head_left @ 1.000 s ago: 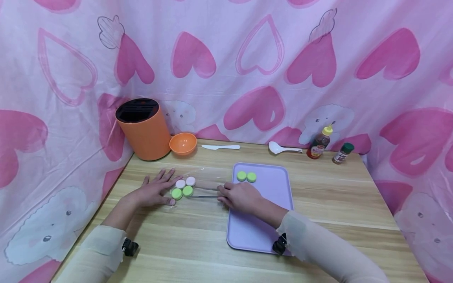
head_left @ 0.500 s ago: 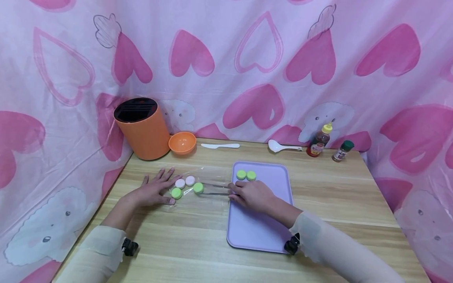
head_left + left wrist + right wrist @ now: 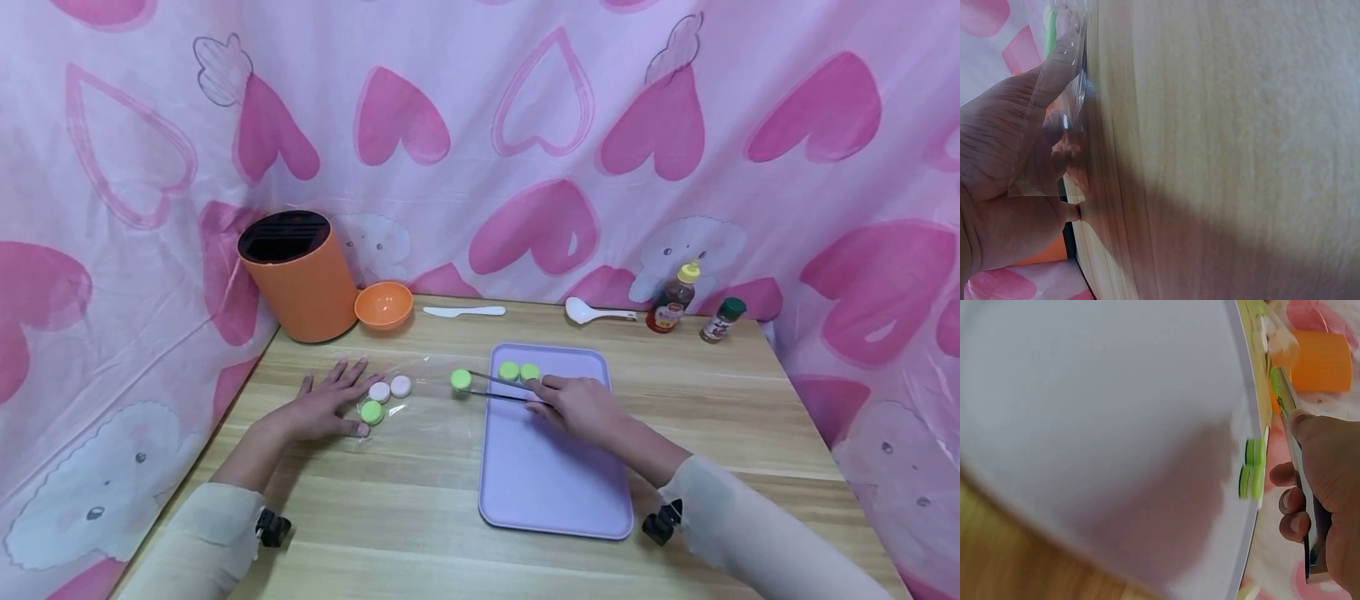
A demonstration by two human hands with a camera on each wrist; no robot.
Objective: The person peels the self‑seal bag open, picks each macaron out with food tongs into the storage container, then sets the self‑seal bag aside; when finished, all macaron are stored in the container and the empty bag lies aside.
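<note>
Carrying the green disc [image 3: 461, 379] in the tweezers [image 3: 501, 389], my right hand [image 3: 581, 406] sits over the upper part of the lilac tray [image 3: 555, 492], near the middle of the head view. Its fingers are curled round the tweezer arms and squeeze them together, and the tips are clamped on the disc, which hangs just left of the tray's upper left corner, above bare wood and not yet over the tray. Two green discs [image 3: 519, 371] already lie side by side, touching, at the tray's top edge.

My left hand [image 3: 324, 408] lies flat at centre left, fingers spread and straight, pinning the clear plastic sheet [image 3: 420, 400] to the table [image 3: 420, 517]. It holds nothing. Two pale pink discs [image 3: 390, 388] and one more green one [image 3: 371, 412] rest on the sheet just beside its fingertips.

To do this well, I judge the squeeze should stay even; these small rounds look smooth and could pop out if the pressure wavers. I would travel level towards the pair and release only once the disc rests on the tray. In the right wrist view the tweezers [image 3: 1302, 487] are blurred, so I would steer by the head view. The flat hand should go on pressing, lest the sheet slide.
</note>
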